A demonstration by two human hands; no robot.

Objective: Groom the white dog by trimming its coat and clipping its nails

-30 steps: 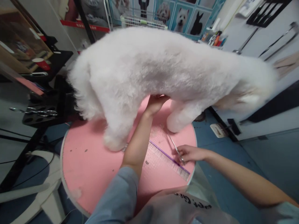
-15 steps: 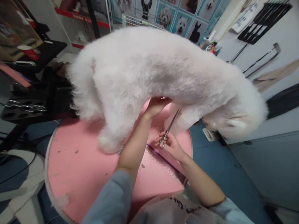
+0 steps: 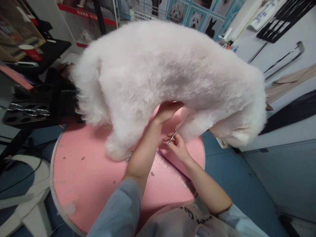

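A fluffy white dog (image 3: 138, 65) stands side-on with its back arched and its head (image 3: 247, 112) lowered on the right. My left hand (image 3: 168, 110) reaches under its belly and touches the fur there; the fingers are mostly hidden. Below the chest, my right hand (image 3: 179, 146) grips scissors (image 3: 178, 130) by the finger loops. Their blades look closed and point up and right, beside a front leg (image 3: 195, 125). A purple-spined metal comb (image 3: 174, 169) lies on the pink round table (image 3: 96, 184) between my forearms.
At the left, a black holder (image 3: 27, 113) carries several scissors near a red cup (image 3: 31, 52). A white stand leg (image 3: 32, 200) is on the floor beside the table. Tools hang on the right wall, including a black rack (image 3: 283, 21).
The dog's head has moved left, towards its body. My right hand has turned slightly, so the scissors lean further right and show more edge-on. My left hand stays under the belly.
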